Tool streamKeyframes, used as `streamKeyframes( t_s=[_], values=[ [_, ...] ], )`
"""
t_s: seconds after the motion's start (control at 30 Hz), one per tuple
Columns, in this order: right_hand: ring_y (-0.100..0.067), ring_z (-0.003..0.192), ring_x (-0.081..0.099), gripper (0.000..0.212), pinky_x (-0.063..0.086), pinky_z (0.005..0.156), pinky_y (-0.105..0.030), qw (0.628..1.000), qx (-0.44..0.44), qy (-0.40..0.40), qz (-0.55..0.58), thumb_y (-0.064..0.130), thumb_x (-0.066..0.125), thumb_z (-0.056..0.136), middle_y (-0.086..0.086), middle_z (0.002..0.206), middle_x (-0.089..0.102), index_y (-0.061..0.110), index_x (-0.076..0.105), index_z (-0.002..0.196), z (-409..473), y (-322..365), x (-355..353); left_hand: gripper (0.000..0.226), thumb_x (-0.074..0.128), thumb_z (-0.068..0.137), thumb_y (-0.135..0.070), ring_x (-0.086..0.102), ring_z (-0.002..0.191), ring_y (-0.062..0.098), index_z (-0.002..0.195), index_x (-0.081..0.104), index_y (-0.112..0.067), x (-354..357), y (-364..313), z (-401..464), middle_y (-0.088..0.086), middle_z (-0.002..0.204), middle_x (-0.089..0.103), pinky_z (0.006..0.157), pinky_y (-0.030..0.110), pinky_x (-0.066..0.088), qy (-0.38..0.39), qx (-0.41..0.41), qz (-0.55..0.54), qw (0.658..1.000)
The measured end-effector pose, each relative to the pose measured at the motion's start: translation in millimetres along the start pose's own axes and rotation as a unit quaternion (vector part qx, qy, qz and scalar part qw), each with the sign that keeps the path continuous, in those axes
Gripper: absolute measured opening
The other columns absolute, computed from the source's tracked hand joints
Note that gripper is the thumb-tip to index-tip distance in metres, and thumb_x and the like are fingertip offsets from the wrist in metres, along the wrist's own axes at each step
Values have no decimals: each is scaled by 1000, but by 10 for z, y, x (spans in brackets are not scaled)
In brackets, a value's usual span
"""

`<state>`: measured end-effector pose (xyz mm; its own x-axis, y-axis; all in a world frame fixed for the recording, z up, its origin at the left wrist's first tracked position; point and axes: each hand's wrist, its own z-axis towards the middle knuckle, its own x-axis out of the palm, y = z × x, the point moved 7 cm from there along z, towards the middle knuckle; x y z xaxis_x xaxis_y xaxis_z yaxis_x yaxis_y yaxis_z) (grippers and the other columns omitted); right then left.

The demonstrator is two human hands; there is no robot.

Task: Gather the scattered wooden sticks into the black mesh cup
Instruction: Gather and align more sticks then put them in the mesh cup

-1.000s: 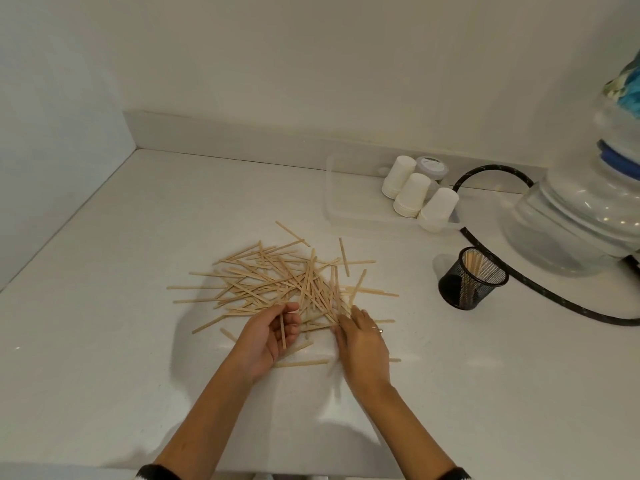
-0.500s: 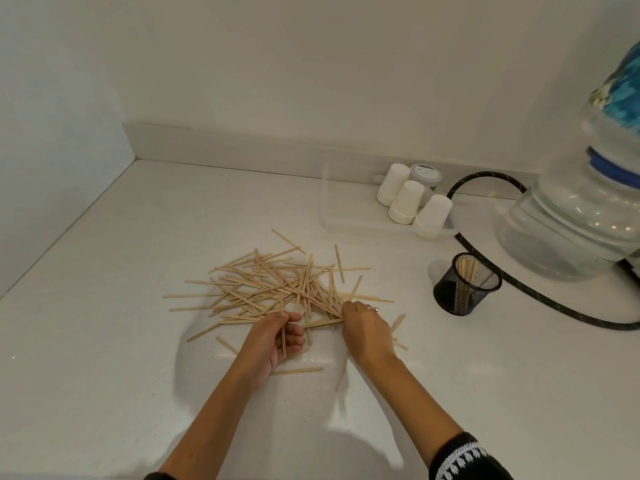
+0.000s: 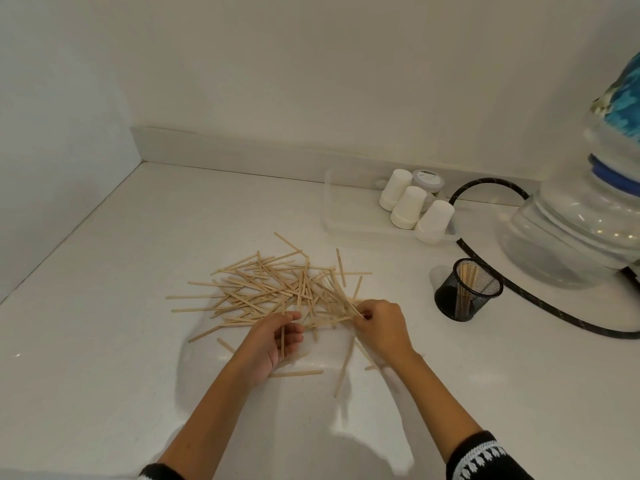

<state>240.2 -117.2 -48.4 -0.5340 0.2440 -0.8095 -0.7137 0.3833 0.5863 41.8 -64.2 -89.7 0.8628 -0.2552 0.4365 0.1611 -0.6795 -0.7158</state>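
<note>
Wooden sticks (image 3: pixel 277 292) lie heaped at centre frame on the desk (image 3: pixel 104 341); the mesh cup (image 3: pixel 467 289), right of centre, holds a few. Left hand (image 3: pixel 273 341) grips one stick; right hand (image 3: pixel 381 327) pinches several. Judged light, stiff, smooth: best gathered into a bundle and held mid-length.

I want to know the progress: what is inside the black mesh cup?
A few wooden sticks stand upright inside the black mesh cup. Its mesh wall hides their lower ends.
</note>
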Motion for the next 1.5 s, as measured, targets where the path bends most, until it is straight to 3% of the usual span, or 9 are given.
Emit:
streamKeyframes(
  t_s=[0.23, 0.37, 0.7, 0.83, 0.97, 1.17, 1.27, 1.4, 1.5],
  values=[
    [-3, 47, 56, 16, 42, 46, -12, 965, 111, 54, 230, 7, 74, 74, 5, 59, 68, 22, 76, 70, 17, -193, -198, 16, 50, 92, -11, 36, 48, 10, 104, 58, -4, 240, -142, 88, 1, 63, 49, 45, 22, 34, 5, 17, 30, 999],
    [-17, 65, 64, 3, 51, 66, -27, 924, 141, 83, 346, 12, 78, 73, -12, 75, 74, 14, 78, 73, -16, -164, -191, 17, 57, 92, -24, 31, 48, 10, 99, 54, -9, 371, -213, 179, -2, 61, 42, 47, 23, 28, -28, 20, 36, 999],
    [-33, 75, 70, 10, 57, 77, -38, 916, 116, 87, 374, 5, 66, 80, -27, 85, 71, -2, 73, 83, -124, 256, -36, 49, 53, 86, -57, 64, 90, 24, 101, 64, -12, 1000, -122, 294, 13, 93, 67, 87, 39, 50, 128, 29, 42, 990],
    [-19, 51, 53, 26, 44, 56, -36, 965, 48, 9, 256, 6, 57, 80, -17, 54, 60, 4, 62, 55, -135, 452, -43, 37, 56, 94, -33, 64, 52, 14, 70, 59, -5, 931, -49, 376, 5, 58, 62, 47, 22, 50, -3, 27, 18, 999],
    [-16, 59, 64, 21, 49, 59, -26, 978, 17, -22, 208, 8, 56, 84, -9, 66, 71, 7, 75, 75, -170, 568, -29, 25, 51, 96, -22, 56, 52, 14, 79, 56, -5, 852, -55, 418, 4, 67, 57, 46, 25, 45, -49, 34, -20, 998],
    [-7, 47, 29, 36, 25, 48, -19, 962, 45, -97, 250, 23, 54, 87, 0, 48, 37, 5, 51, 56, -298, 454, -47, 28, 42, 101, -30, 28, 39, 6, 80, 47, -12, 724, -243, 503, -4, 55, 32, 35, 18, 28, -79, 92, -118, 986],
    [-9, 57, 39, 29, 35, 56, -23, 879, 177, -136, 421, 20, 56, 88, 1, 59, 46, 10, 54, 61, -391, 215, 56, 37, 42, 100, -39, 21, 37, 6, 70, 42, -17, 753, -325, 502, -7, 50, 26, 33, 20, 20, -34, 102, -115, 988],
    [-19, 71, 56, 17, 48, 69, -28, 640, 367, -63, 672, 14, 53, 93, -11, 78, 59, 3, 60, 82, -490, 147, 502, 45, 48, 97, -33, 18, 36, 8, 56, 36, -21, 921, -479, 373, -7, 46, 25, 34, 19, 16, 51, 162, -46, 984],
    [-24, 87, 61, 31, 48, 90, -36, 539, 374, -10, 755, 25, 44, 98, -16, 96, 63, -2, 60, 99, -488, 332, 648, 53, 50, 97, -30, 17, 35, 9, 47, 32, -22, 1055, -537, 239, -7, 42, 23, 35, 18, 18, 81, 210, 26, 974]
  ],
)
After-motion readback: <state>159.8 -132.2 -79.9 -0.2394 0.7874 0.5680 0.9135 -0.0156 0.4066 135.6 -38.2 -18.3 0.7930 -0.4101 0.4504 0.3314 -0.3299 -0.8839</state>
